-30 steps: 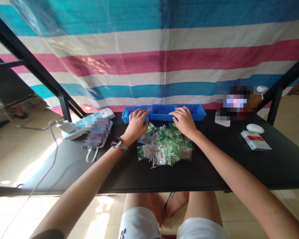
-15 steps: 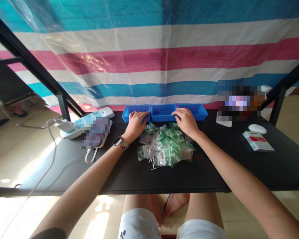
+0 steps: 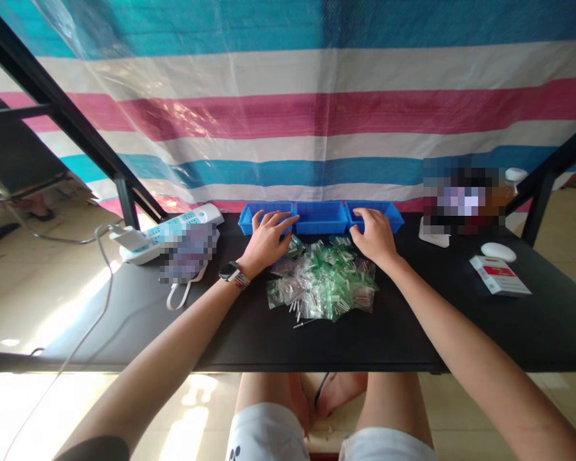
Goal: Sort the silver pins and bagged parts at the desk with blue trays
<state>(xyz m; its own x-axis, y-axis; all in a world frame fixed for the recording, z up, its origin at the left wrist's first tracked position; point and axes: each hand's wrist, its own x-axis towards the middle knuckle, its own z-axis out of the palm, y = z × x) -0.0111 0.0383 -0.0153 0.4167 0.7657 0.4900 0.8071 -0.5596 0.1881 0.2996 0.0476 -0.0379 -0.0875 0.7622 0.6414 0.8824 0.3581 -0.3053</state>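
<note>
A row of three joined blue bins (image 3: 320, 226) stands at the back of the black table. In front of it lies a heap of small clear and green plastic bags (image 3: 324, 282) with thin metal pieces inside. My left hand (image 3: 269, 240), a watch on its wrist, hovers at the front of the left bin with fingers spread and nothing in them. At the front of the right bin is my right hand (image 3: 373, 235), thumb and fingers apart, also holding nothing. Whether either hand touches the bins I cannot tell. A loose metal pin (image 3: 303, 324) lies before the heap.
On the left are a white power strip (image 3: 173, 232) with a plugged-in charger and cable, and a blurred-out phone-like object (image 3: 189, 253). To the right lie a red-and-white box (image 3: 499, 275), a white oval object (image 3: 498, 252) and blurred items. A striped sheet (image 3: 288, 115) hangs behind.
My left hand's fingers have spread wider. My right hand has moved right, away from the middle bin, and its thumb has opened from the fingers. The view has shifted slightly.
</note>
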